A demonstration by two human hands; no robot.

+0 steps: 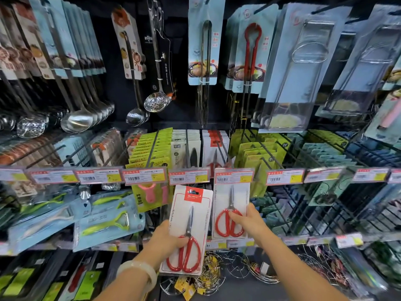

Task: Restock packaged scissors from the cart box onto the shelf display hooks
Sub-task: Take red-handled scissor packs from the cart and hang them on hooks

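glossy carded scissors (188, 231), shiny steel ladles (78, 121)

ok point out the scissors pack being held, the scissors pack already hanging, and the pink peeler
held scissors pack (189, 222), head view, on the blades
hanging scissors pack (231, 197), head view, on the blades
pink peeler (149, 193), head view, on its pink body

Left hand (167, 240) gripping, right hand (249, 220) pinching

This is a shop, in its kitchenware aisle. Carded goods hang in dense rows on black wire hooks (153, 148): steel ladles (76, 121), red tongs (252, 40), green peelers (104, 227) and scissors packs (230, 192). Barcoded price labels (145, 175) with yellow tags front every rail.
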